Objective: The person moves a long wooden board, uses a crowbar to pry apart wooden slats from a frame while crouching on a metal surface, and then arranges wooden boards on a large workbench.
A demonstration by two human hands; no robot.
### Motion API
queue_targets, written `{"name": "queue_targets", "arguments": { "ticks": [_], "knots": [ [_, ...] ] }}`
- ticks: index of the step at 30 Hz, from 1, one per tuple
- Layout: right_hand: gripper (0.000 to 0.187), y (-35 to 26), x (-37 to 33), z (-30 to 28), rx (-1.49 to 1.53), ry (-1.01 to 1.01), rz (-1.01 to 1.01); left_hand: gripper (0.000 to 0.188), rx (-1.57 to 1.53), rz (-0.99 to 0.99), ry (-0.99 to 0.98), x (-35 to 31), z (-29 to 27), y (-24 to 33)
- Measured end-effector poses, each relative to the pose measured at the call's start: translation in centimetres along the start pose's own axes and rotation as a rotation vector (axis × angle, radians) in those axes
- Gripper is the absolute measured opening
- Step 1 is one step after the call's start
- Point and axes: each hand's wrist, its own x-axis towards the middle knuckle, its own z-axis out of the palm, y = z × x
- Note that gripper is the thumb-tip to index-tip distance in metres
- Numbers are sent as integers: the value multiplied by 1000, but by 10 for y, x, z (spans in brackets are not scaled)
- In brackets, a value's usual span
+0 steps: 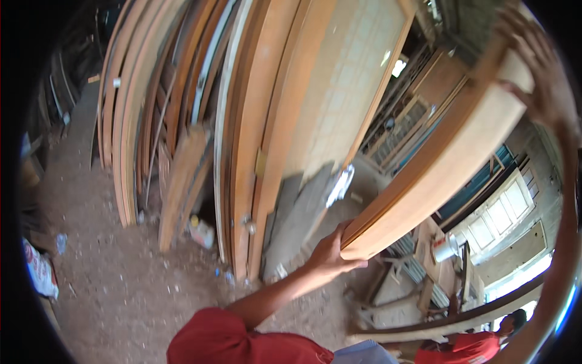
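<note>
A long, thick wooden board (445, 161) slants up to the right in front of me, its narrow face pale and its side brown. Whether it is a beam or a door leaf seen edge-on, I cannot tell. My left hand (333, 250) is closed around its lower near end, with the thumb along the side and fingers underneath. At the upper right, my right hand (539, 67) grips the other end, fingers laid over it and somewhat blurred. Just left of the board leans a big flat wooden panel (339, 79).
Several wooden door leaves (267, 121) lean upright in a row on the left. A short plank (185, 182) and a plastic jug (201, 232) are by their feet. A white bucket (445, 247) stands at right, near a person in red (464, 347) and a long board (436, 327).
</note>
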Motion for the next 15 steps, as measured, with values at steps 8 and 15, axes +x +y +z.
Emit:
{"name": "queue_targets", "arguments": {
  "ticks": [8,15],
  "knots": [
    [63,-141,-29,-99,598,284,621,67,452,123,568,38,-87,-63],
    [58,-278,-101,-168,1100,8,927,85,608,125,732,80,-121,-100]
  ]
}}
